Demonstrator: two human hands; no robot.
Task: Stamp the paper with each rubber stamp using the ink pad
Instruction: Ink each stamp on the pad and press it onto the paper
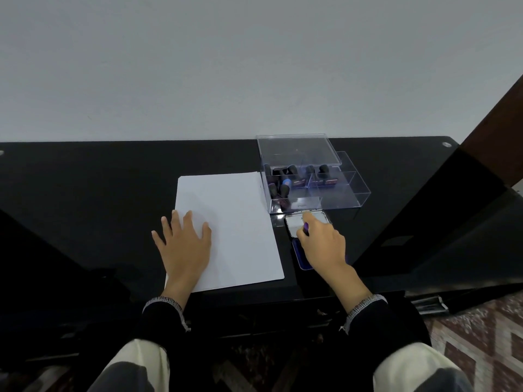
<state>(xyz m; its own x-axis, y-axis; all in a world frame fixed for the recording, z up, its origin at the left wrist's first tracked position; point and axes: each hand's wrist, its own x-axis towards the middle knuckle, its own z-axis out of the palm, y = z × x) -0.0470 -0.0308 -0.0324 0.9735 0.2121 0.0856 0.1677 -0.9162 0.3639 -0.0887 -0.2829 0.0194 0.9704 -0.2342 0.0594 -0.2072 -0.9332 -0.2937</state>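
A plain white sheet of paper lies flat on the glossy black counter, and everything else is placed here against that sheet. The left hand rests on the sheet's near left corner with its fingers straight and spread, palm down, holding nothing. Just beside the sheet's right edge, toward its near end, sits an opened ink pad: its blue inked tray shows as a strip at the near side, and its pale, silvery lid lies folded back on the far side. The right hand is over this pad with its fingers curled around a small purple-tipped rubber stamp, of which only a sliver shows between thumb and forefinger; whether the stamp face touches the ink cannot be told, since the hand covers it. Beyond the ink pad, beside the sheet's far right corner, stands a clear plastic compartment box with its transparent lid raised at the back. Several dark-handled rubber stamps stand in the box's left and rear compartments, one with a blue top; the front right compartment looks bare. Both forearms wear black sleeves with pale stitched cuffs. A patterned red-and-cream rug covers the floor to the right of the counter.
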